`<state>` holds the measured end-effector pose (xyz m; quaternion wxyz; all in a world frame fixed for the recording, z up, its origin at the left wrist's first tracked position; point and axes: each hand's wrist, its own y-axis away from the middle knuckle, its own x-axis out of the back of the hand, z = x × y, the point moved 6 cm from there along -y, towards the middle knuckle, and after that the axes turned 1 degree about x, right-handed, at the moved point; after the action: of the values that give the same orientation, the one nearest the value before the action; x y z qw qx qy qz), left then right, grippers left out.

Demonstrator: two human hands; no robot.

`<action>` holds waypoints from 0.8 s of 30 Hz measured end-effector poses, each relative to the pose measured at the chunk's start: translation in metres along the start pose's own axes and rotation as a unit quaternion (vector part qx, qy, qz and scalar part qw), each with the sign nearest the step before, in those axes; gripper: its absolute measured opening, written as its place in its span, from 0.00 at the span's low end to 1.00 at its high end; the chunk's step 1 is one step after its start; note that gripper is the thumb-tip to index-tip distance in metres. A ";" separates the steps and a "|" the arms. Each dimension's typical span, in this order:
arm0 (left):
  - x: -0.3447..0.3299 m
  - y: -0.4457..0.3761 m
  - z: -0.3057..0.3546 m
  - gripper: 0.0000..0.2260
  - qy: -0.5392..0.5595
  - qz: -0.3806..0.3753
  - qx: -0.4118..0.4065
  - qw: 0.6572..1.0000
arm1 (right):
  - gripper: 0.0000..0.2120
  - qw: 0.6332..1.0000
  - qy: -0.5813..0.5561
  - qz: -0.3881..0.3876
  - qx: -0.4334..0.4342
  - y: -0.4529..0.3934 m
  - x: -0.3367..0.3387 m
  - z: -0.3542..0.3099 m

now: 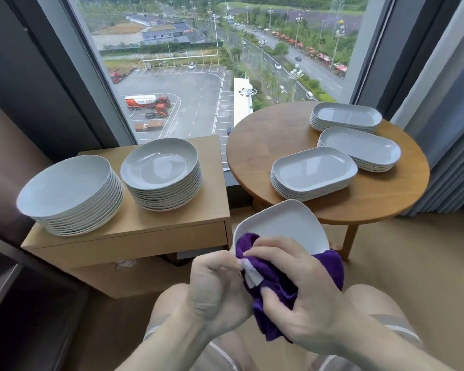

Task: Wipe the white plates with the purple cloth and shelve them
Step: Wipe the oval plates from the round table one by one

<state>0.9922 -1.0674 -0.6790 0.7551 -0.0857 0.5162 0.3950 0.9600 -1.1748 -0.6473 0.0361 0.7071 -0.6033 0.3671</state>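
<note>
Head view, your left hand (pixel 214 287) gripping the tilted white plate (pixel 284 226) at its near edge, your right hand (pixel 306 298) clutching the purple cloth (pixel 276 287) against it, fingers curled.

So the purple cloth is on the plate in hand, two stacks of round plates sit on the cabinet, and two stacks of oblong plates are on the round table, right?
Not quite: the head view shows three stacks of oblong plates on the round table, not two. The rest holds: the purple cloth is on the plate in hand, and two stacks of round plates sit on the cabinet.
</note>
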 end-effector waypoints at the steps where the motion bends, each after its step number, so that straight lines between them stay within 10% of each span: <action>1: 0.002 0.000 -0.003 0.16 0.000 0.007 0.007 1.000 | 0.21 1.000 0.004 -0.011 0.007 0.000 0.000 -0.001; 10: 0.005 -0.007 -0.026 0.28 0.008 0.088 0.051 0.995 | 0.22 0.997 0.075 -0.003 0.007 -0.001 0.001 0.020; 24: 0.014 0.001 -0.005 0.20 -0.103 0.157 -0.005 0.982 | 0.22 0.961 0.208 0.062 -0.170 -0.016 0.052 0.086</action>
<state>0.9900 -1.0619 -0.6930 0.7323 0.0337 0.4409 0.5179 1.0145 -1.2559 -0.6744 0.2576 0.5595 -0.6787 0.3999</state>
